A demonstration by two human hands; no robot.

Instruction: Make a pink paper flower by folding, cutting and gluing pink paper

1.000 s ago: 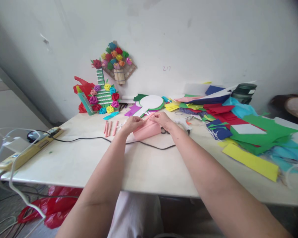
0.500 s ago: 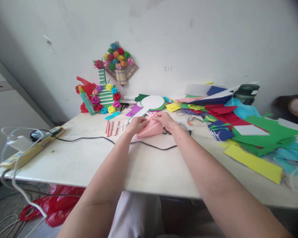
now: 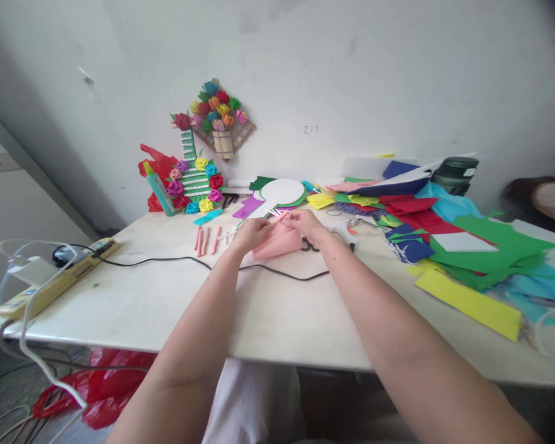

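Observation:
A sheet of pink crepe-like paper (image 3: 277,242) hangs between my two hands over the table, its top edge rolled into a narrow tube. My left hand (image 3: 253,233) pinches the rolled edge on the left. Closed on the other end of the roll is my right hand (image 3: 306,223). Several thin pink paper rolls (image 3: 203,240) lie to the left of my left hand. Behind the hands rest a white paper disc (image 3: 283,192) and some white sticks, partly hidden. Black scissor handles (image 3: 309,245) show beside the pink sheet, under my right wrist.
A black cable (image 3: 277,269) crosses the table in front of the hands, from a power strip (image 3: 55,277) at left. Coloured paper sheets (image 3: 481,253) pile up at right. A glue bottle (image 3: 161,191) and a flower-covered guitar-shaped craft (image 3: 197,180) stand at the back left.
Both hands keep hold of the pink paper, and the rolled edge shows more plainly as a tube. The view has shifted slightly.

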